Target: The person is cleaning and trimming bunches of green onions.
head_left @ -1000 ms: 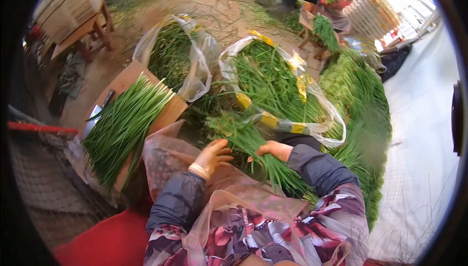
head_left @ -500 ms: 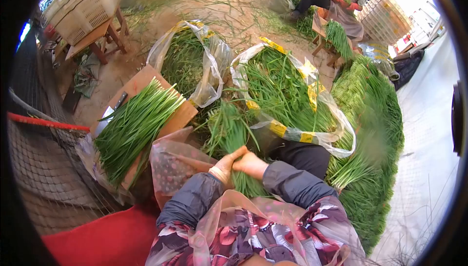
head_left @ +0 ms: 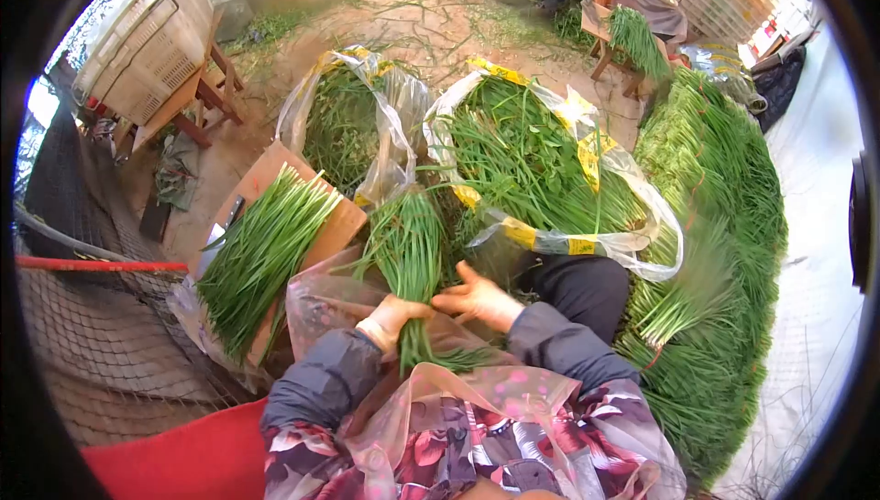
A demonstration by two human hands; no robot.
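Note:
My left hand is closed around a bunch of long green stalks above my lap. The bunch runs from my lap up towards the plastic bags. My right hand is just right of the bunch, its thumb raised and fingers apart, with fingertips close to the stalks and nothing gripped. Left of my hands, a pile of cut stalks lies on a wooden board, beside a knife. Beyond my hands stands an open plastic bag full of greens.
A second bag of greens stands behind the board. A long heap of bundled greens lies on the right. White crates rest on a wooden stand at the upper left. Another person sits at the upper right, holding greens.
My right hand has let go of the bunch and opened beside it. My left hand has shifted slightly left with the bunch. The view has tilted down, so the other person's head is out of frame.

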